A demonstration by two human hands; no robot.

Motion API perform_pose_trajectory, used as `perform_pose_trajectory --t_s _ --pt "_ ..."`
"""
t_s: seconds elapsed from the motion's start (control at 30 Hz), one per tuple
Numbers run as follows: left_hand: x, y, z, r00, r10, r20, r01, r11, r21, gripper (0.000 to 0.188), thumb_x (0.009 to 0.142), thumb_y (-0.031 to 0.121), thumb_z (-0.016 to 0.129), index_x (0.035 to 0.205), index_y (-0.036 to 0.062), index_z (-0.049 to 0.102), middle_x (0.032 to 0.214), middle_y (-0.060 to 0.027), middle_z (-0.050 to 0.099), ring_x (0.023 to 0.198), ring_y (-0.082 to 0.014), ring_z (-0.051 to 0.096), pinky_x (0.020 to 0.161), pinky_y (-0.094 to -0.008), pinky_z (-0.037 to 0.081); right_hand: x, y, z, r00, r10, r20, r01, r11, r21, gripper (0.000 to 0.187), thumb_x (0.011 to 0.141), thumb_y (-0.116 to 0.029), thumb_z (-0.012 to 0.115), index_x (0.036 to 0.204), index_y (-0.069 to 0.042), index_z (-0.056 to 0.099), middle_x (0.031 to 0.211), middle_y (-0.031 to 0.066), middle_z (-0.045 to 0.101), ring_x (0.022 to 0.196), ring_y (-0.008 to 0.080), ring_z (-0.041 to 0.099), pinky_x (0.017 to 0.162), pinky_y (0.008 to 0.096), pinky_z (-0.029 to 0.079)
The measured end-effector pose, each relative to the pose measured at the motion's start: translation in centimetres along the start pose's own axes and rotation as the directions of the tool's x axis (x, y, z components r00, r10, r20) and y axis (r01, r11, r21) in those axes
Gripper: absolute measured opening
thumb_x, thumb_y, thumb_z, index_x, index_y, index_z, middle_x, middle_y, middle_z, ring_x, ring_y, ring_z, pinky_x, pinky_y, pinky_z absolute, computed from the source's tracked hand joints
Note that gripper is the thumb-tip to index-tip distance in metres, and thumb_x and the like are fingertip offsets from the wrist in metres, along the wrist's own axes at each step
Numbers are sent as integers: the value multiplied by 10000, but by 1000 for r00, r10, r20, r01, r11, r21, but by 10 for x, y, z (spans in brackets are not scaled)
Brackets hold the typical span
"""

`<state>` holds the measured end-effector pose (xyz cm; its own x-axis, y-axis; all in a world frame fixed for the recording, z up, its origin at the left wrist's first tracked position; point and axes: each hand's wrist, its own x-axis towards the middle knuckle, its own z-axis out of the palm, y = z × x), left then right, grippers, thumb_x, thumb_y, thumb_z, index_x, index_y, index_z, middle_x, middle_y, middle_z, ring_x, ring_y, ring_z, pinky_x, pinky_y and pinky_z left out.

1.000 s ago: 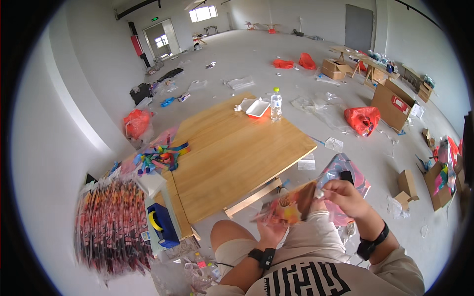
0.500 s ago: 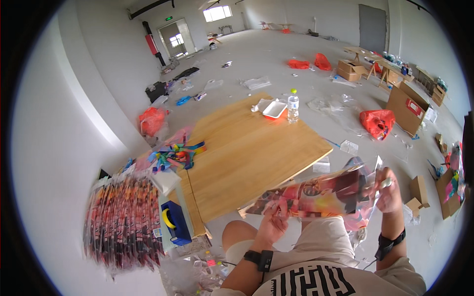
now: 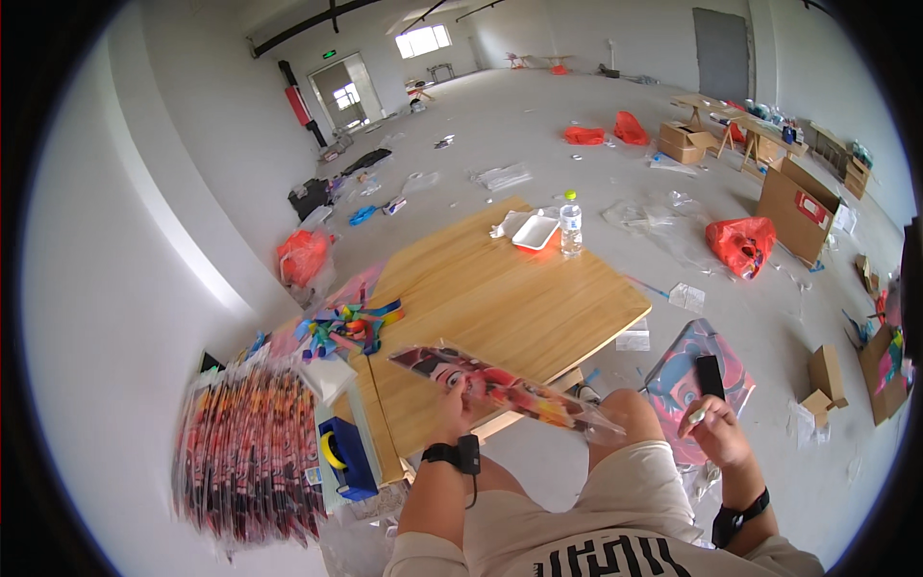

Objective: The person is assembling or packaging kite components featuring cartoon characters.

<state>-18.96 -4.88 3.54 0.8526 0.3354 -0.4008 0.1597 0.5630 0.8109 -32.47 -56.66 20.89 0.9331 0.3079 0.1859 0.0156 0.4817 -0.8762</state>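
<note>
My left hand (image 3: 456, 409) grips a long flat packet (image 3: 500, 386), a colourful cartoon-printed piece in a clear plastic sleeve. The packet slants over the table's near edge, and its clear end reaches above my thigh. To the right, apart from the packet, my right hand (image 3: 716, 433) is closed with its fingertips together. Something small and whitish shows at these fingers, too small to name. Just beyond that hand, a black rectangular object (image 3: 710, 377) rests over a pink and blue cartoon-printed surface (image 3: 673, 370).
Many similar packets (image 3: 252, 447) stand in a row at left, beside a blue tape dispenser (image 3: 348, 460). The wooden table (image 3: 481, 288) bears colourful ribbons (image 3: 351, 329), a white tray (image 3: 535, 231) and a water bottle (image 3: 570, 226). Red bags (image 3: 740, 246) and cardboard boxes (image 3: 794, 212) litter the floor.
The packet has swung left with my left hand, over the table edge. My right hand has come away from its end and lowered. The pink and blue printed surface is now uncovered.
</note>
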Motion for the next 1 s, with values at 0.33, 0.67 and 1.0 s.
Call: perform_pose_trajectory --t_s 0.33,0.67,1.0 --pt "55 19 -4 947 159 280 -150 987 -53 248 1027 197 621 1244 102 547 1078 -18 672 963 -170 666 851 -329 559 -2 59 -19 970 241 39 -244 963 111 195 1052 -203 564 1065 -26 644 1056 113 670 974 246 675 890 404 531" --pt "53 47 56 901 342 267 -251 -92 964 710 912 337 719 1511 77 440 1526 -212 459 1379 -333 483 1100 -431 434 16 103 -17 912 409 42 -411 906 100 206 1071 -190 543 1057 -11 643 1012 111 722 1006 218 681 938 363 517" --pt "33 -23 54 671 420 611 -391 -499 773 643 977 411 598 1535 139 432 1548 -227 425 1435 -439 375 1137 -584 335 38 119 8 876 467 124 -468 884 -22 167 1073 -178 551 1082 -31 629 982 83 715 978 183 687 900 334 540"
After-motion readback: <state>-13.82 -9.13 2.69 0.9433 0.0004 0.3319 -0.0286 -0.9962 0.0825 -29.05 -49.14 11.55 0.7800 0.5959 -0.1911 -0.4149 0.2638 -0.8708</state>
